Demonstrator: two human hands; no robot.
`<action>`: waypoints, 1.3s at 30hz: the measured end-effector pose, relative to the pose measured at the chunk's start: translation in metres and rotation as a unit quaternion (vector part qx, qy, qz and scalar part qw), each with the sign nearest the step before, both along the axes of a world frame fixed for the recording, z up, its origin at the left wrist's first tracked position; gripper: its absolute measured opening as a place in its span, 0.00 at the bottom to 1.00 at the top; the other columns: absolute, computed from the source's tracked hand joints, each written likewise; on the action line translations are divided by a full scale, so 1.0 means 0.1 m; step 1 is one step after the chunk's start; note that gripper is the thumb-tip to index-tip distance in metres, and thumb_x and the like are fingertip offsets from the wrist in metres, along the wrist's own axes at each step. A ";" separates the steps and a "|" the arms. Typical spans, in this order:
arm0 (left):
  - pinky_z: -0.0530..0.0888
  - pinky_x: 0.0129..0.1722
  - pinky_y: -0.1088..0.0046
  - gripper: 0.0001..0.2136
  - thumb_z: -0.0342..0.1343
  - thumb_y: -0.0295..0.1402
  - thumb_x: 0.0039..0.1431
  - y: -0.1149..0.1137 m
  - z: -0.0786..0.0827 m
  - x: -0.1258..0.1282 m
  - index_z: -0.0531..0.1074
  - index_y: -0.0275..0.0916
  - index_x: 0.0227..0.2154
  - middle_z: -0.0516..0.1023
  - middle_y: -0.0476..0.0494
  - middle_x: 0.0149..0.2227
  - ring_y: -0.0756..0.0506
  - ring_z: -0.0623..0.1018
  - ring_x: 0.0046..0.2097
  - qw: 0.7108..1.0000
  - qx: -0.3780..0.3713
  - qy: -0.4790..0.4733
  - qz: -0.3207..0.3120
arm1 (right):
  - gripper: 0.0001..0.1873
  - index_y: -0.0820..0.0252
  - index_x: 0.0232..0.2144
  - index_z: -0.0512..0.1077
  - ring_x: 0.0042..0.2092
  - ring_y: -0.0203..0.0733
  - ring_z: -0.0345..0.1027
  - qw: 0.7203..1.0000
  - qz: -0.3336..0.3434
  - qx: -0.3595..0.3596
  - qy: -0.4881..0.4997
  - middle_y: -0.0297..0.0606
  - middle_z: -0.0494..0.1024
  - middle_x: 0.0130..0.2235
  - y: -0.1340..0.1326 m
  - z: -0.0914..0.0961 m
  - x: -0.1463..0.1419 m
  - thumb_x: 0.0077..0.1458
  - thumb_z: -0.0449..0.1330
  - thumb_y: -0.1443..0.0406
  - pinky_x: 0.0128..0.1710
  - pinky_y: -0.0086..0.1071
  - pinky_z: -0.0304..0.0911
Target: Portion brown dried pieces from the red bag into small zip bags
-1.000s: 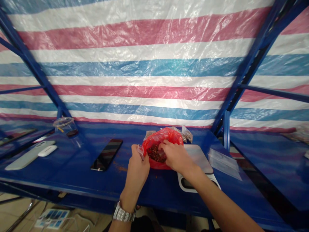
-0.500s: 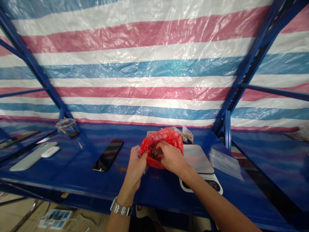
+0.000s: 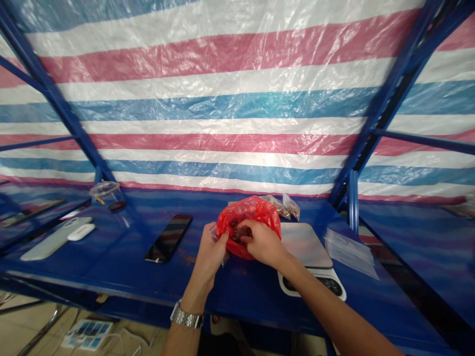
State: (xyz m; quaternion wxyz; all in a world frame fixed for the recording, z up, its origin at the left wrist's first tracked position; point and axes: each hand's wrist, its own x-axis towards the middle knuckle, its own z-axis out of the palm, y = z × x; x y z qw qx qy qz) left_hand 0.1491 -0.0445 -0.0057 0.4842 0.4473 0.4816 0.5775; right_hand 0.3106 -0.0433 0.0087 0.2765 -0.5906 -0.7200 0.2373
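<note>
A polished silver metal link-bracelet wristwatch (image 3: 187,318) circles the person's left wrist. The left hand (image 3: 208,258), right hand (image 3: 262,243) and both forearms are bare, with dark clothing (image 3: 218,344) showing at the frame's lower edge.

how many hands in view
2, both the person's own: the left hand holds a small clear plastic bag beside a red plastic bag; the right hand reaches into that red plastic bag. No others show.

A striped tarpaulin wall (image 3: 237,104) behind blue steel shelving (image 3: 386,113)
</note>
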 end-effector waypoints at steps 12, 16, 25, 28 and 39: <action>0.74 0.42 0.72 0.22 0.67 0.38 0.53 0.01 0.08 -0.06 0.64 0.40 0.46 0.75 0.49 0.38 0.49 0.78 0.38 0.995 0.080 0.056 0.036 | 0.13 0.58 0.42 0.78 0.48 0.47 0.77 0.976 0.015 0.055 0.209 0.40 0.84 0.45 0.25 -0.06 0.21 0.54 0.58 0.70 0.53 0.43 0.68; 0.73 0.40 0.72 0.22 0.67 0.39 0.52 -0.02 0.21 -0.12 0.65 0.40 0.46 0.71 0.51 0.36 0.49 0.74 0.35 0.987 0.080 0.086 0.111 | 0.14 0.58 0.43 0.78 0.49 0.48 0.77 0.975 0.017 0.053 0.217 0.41 0.83 0.46 0.25 -0.04 0.24 0.54 0.58 0.70 0.55 0.44 0.67; 0.70 0.40 0.72 0.15 0.64 0.40 0.60 -0.29 0.48 0.20 0.69 0.43 0.46 0.72 0.49 0.36 0.47 0.73 0.36 0.959 0.211 0.163 0.096 | 0.14 0.54 0.46 0.77 0.50 0.47 0.76 0.960 0.022 0.084 0.266 0.40 0.83 0.49 0.15 0.34 0.30 0.57 0.59 0.65 0.57 0.45 0.66; 0.70 0.39 0.71 0.12 0.62 0.40 0.61 -0.27 0.41 0.33 0.72 0.44 0.45 0.77 0.47 0.36 0.45 0.77 0.36 0.963 0.150 0.217 0.049 | 0.15 0.52 0.48 0.76 0.49 0.48 0.76 0.955 0.014 0.108 0.277 0.38 0.83 0.49 0.06 0.50 0.36 0.59 0.59 0.63 0.56 0.45 0.67; 0.67 0.34 0.70 0.14 0.57 0.44 0.64 -0.19 0.27 0.31 0.69 0.46 0.49 0.82 0.43 0.39 0.40 0.81 0.38 0.945 0.055 0.321 0.010 | 0.23 0.51 0.53 0.75 0.56 0.45 0.71 0.962 0.116 0.244 0.033 0.39 0.78 0.54 -0.18 0.55 0.25 0.61 0.54 0.76 0.58 0.45 0.66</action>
